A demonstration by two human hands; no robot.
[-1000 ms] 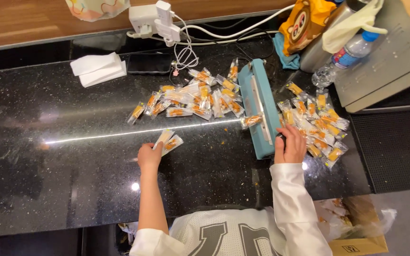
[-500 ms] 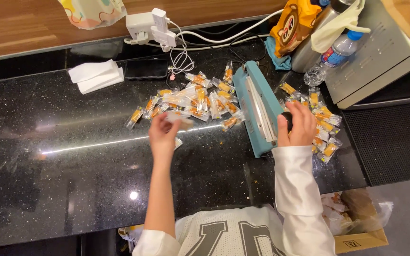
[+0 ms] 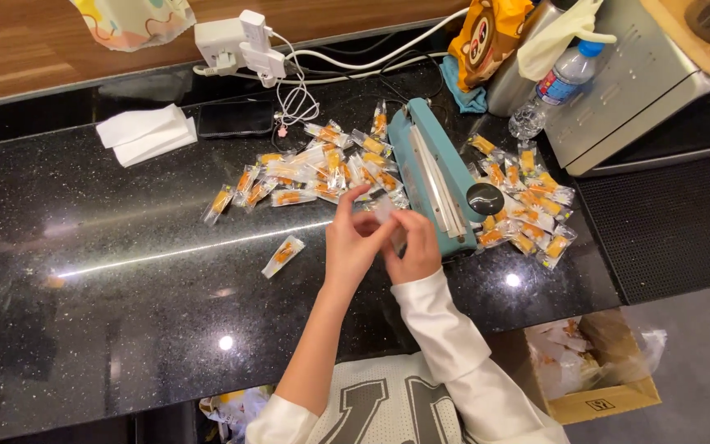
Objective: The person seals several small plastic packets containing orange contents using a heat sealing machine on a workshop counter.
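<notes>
Hands meet on one clear packet at the sealer's near end

Hands first: your left hand and right hand are together at the centre of the desk, both pinching one small clear packet between their fingertips, held just above the desk top. The packet sits right beside the near end of the teal heat sealer, which lies at about 1 o'clock from your hands. At 9 o'clock from them, one sealed packet with an orange filling lies alone, well apart from the rest. Farther out, at 11 o'clock, a loose pile of like packets spreads left of the sealer. At 2 o'clock, a second pile lies right of the sealer, touching its side. Beyond, at 10 o'clock, folded white tissues and a dark phone lie near the desk's far edge. At 1 o'clock far off stands a plastic water bottle.
</notes>
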